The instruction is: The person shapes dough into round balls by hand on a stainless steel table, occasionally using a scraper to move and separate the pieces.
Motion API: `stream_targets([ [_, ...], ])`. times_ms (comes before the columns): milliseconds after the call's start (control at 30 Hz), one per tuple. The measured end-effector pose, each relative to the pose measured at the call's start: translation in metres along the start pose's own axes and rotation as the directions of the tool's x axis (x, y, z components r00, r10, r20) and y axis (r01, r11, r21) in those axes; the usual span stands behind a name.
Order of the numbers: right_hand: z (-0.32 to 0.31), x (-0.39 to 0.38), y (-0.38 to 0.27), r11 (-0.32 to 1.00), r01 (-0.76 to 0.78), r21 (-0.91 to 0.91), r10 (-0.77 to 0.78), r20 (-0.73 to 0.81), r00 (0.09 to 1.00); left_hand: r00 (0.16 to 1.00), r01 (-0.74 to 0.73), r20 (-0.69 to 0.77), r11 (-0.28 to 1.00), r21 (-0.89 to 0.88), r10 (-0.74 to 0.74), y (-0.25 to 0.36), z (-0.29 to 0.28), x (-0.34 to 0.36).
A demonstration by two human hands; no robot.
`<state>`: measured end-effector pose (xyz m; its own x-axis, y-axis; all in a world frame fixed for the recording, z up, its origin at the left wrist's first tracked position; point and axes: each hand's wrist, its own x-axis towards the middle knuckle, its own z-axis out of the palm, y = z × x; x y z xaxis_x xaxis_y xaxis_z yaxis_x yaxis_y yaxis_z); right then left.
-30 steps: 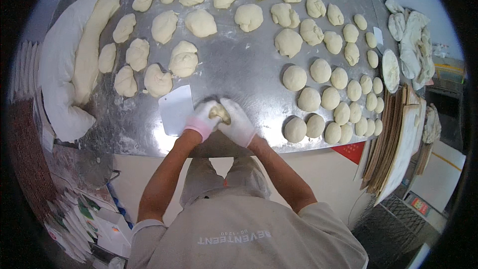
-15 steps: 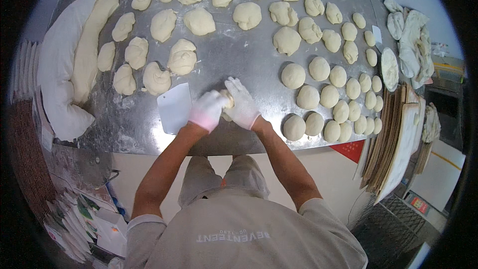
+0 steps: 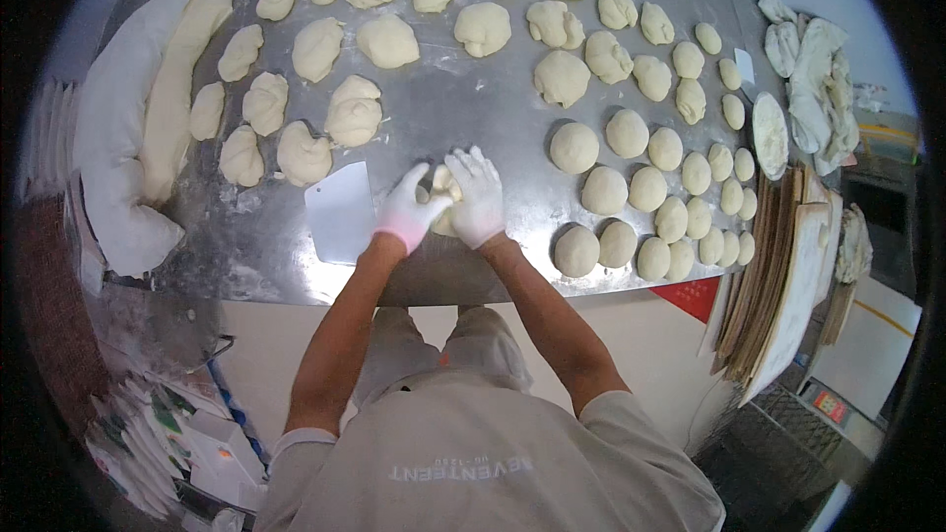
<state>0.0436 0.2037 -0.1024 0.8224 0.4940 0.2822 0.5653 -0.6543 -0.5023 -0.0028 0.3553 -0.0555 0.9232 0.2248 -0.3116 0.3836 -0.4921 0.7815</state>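
Note:
A piece of dough (image 3: pixel 442 181) is worked between my two gloved hands near the front edge of the metal table. My left hand (image 3: pixel 409 209), in a white glove with a pink cuff, grips it from the left with the thumb against it. My right hand (image 3: pixel 473 199), gloved the same way, cups over it from the right, so most of the piece is hidden. Just left of my left hand lies a flat white dough scraper (image 3: pixel 338 214). Smooth round dough balls (image 3: pixel 575 251) sit in rows to the right; rougher dough lumps (image 3: pixel 304 154) lie to the left and behind.
A long strip of dough (image 3: pixel 177 89) lies at the left, partly under a white cloth (image 3: pixel 116 153). At the right edge of the metal table (image 3: pixel 453 99) are an oval flour-dusted dish (image 3: pixel 770 136), crumpled cloths (image 3: pixel 818 89) and upright stacked boards (image 3: pixel 764 276).
My left hand has shifted lower beside the dough and its thumb and fingers have spread apart. My right hand has moved slightly and now covers the dough more from above.

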Motion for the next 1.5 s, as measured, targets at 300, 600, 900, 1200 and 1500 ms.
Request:
stream_targets([
  [300, -0.01, -0.01, 0.006, 0.998, 0.053, -0.017, -0.048, 0.217, 0.975, 0.987, -0.15, 0.059, 0.988, 0.041, 0.148, -0.026, 0.024, -0.006],
  [600, -0.039, -0.021, 0.01, 0.99, 0.089, 0.111, -0.117, 0.269, 0.956, 0.961, -0.254, 0.094, 0.965, -0.068, 0.259, -0.016, 0.034, -0.025],
  [900, -0.06, -0.028, 0.017, 0.908, -0.253, 0.333, 0.102, 0.411, 0.906, 0.899, -0.419, 0.137, 0.908, -0.014, 0.417, 0.025, 0.031, -0.04],
  [1200, -0.05, -0.04, 0.033, 0.934, -0.212, 0.288, 0.129, 0.283, 0.95, 0.978, -0.204, 0.034, 0.975, -0.082, 0.208, 0.014, 0.053, -0.028],
  [1500, -0.067, -0.04, 0.018, 0.66, -0.4, 0.636, 0.202, 0.363, 0.91, 0.99, -0.102, 0.084, 0.989, -0.104, 0.111, 0.002, 0.068, -0.02],
])
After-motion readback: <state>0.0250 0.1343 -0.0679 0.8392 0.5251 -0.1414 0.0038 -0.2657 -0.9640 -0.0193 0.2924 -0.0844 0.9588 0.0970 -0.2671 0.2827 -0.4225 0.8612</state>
